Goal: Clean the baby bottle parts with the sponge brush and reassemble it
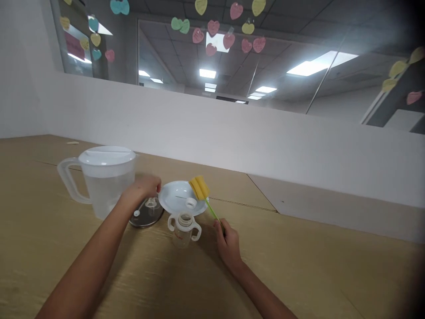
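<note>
My right hand is closed on the green handle of a bottle brush, whose yellow sponge head sticks up over a white plate. A small white ring lies on that plate. In front of the plate stands an open baby bottle with two side handles. My left hand reaches between the pitcher and the plate, fingers curled above a clear teat that sits on a dark round lid. Whether the fingers grip anything is hidden.
A clear plastic pitcher with a white lid holds water at the left. Everything rests on a wooden tabletop. A white partition wall runs behind it, with glass and paper hearts above.
</note>
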A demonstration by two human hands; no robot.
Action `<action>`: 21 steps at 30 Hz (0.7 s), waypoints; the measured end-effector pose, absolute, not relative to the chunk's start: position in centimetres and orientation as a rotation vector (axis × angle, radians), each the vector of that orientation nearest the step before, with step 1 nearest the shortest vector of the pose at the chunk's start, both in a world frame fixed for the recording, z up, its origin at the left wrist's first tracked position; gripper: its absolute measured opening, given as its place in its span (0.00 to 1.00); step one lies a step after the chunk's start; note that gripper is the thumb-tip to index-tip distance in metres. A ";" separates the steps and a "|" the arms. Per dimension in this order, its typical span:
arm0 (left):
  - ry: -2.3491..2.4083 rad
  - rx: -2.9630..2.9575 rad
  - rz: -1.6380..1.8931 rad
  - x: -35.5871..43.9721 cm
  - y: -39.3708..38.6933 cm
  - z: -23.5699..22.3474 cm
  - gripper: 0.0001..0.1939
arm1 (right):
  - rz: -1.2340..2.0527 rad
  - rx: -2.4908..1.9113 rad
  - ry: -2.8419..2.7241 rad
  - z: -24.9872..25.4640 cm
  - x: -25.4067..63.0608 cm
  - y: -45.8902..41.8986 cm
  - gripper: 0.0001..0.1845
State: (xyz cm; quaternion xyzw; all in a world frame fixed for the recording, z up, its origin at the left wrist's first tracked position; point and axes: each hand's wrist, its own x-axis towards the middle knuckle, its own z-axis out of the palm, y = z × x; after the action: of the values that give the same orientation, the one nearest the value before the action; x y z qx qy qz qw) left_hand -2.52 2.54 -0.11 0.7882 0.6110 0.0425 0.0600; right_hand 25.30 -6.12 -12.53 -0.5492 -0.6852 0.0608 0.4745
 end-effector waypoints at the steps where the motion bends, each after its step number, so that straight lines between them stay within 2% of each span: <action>1: 1.852 2.356 0.066 -2.7 2.8 -0.6 0.15 | 0.149 -1.342 -1.671 -12.5 25.3 -6.1 0.22; 9: 1.812 2.288 -0.107 -1.8 2.8 -1.5 0.13 | 0.163 -1.354 -1.660 -12.4 25.3 -6.1 0.23; 15: 1.770 2.486 0.212 0.3 2.3 -0.9 0.15 | 0.180 -1.351 -1.664 -12.5 25.3 -6.0 0.23; 21: 1.394 2.644 0.497 4.2 2.4 -3.9 0.20 | 0.165 -1.354 -1.675 -12.5 25.3 -6.1 0.22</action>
State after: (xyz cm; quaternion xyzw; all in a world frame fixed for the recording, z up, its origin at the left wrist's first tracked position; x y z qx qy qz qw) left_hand 4.17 2.42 -3.92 0.8713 0.4592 0.1639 0.0557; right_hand 25.35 -6.08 -12.49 -0.5528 -0.6840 0.0673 0.4711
